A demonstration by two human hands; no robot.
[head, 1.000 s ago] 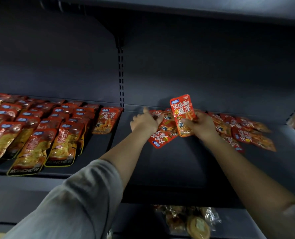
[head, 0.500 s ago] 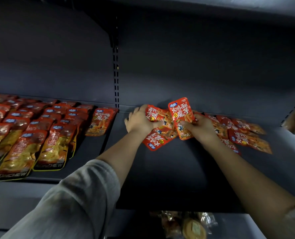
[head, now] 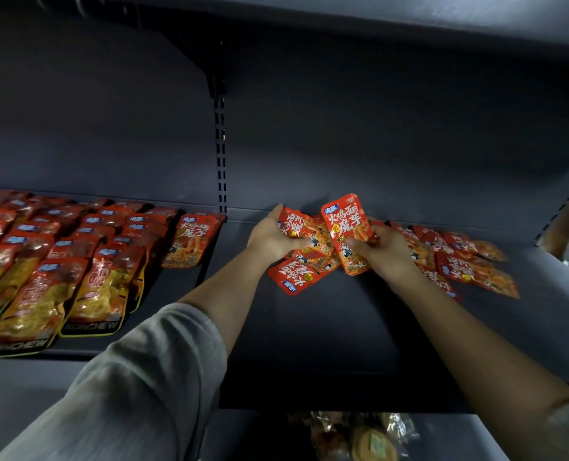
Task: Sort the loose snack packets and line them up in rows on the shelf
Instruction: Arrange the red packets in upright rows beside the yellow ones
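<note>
Right now the right hand (head: 384,252) pinches one glossy red foil snack packet (head: 348,232) upright; the left hand (head: 270,236) curls round another packet (head: 301,227) in the loose pile (head: 469,261) on the dark metal shelf (head: 309,327). Best to square edges w/ the lone packet (head: 193,239) beside the rows (head: 60,261). Packets under the palms are hidden, approx. several.

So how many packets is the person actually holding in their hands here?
2 visible. The left hand grips one tilted red packet; the right hand pinches an upright red packet. More may be hidden behind these in the loose pile.
</note>
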